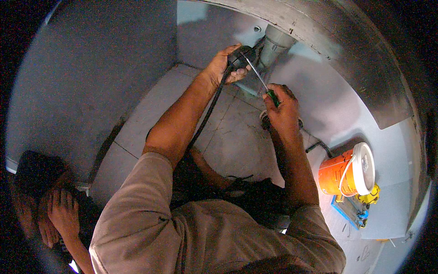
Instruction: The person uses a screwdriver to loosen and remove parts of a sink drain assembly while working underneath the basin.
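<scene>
My left hand (226, 68) is wrapped round a dark, rounded fitting (241, 57), whose exact kind I cannot make out. From it a black cable (209, 112) runs down along my left forearm. In my right hand (284, 109) is a screwdriver (258, 75) with a green handle and a bare metal shaft. Its shaft slants up and left, and the tip meets the face of the dark fitting. A grey pipe (276, 43) comes down just behind and right of the fitting.
Overhead at the right curves a metal panel (328, 50). An orange bucket (335, 174) with a white lid stands at right, near a blue-edged tray (345, 213) and a yellow item (370, 195). Another person (50, 201) crouches at lower left, beside the grey wall.
</scene>
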The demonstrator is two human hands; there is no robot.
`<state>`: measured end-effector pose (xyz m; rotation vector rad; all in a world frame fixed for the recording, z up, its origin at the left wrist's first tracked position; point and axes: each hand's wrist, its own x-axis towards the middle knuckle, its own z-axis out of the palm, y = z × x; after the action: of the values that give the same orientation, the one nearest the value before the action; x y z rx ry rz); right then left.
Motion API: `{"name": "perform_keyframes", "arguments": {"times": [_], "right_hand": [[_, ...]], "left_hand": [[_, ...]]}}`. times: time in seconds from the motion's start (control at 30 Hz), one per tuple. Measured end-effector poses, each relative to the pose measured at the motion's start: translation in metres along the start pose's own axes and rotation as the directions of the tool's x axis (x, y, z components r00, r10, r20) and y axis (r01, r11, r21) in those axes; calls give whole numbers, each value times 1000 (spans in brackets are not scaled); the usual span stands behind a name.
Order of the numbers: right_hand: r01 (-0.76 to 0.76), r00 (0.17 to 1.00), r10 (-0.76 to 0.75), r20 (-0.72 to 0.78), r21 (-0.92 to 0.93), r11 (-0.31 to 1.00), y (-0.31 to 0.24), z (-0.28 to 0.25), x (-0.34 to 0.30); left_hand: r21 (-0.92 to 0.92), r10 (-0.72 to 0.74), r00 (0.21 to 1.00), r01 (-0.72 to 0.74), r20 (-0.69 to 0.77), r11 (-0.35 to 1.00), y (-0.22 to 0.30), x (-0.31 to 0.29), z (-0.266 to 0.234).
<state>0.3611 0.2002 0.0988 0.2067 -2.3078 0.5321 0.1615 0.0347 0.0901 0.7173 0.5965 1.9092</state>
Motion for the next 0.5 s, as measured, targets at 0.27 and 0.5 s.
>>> {"name": "perform_keyframes", "arguments": {"times": [0.27, 0.5], "right_hand": [[-79, 997, 83, 11, -209, 975, -4, 9, 2], [20, 999, -31, -27, -336, 942, -5, 10, 6]], "left_hand": [[8, -10, 1000, 10, -28, 1000, 0, -1, 11], [-38, -34, 999, 33, -25, 999, 0, 0, 6]]}}
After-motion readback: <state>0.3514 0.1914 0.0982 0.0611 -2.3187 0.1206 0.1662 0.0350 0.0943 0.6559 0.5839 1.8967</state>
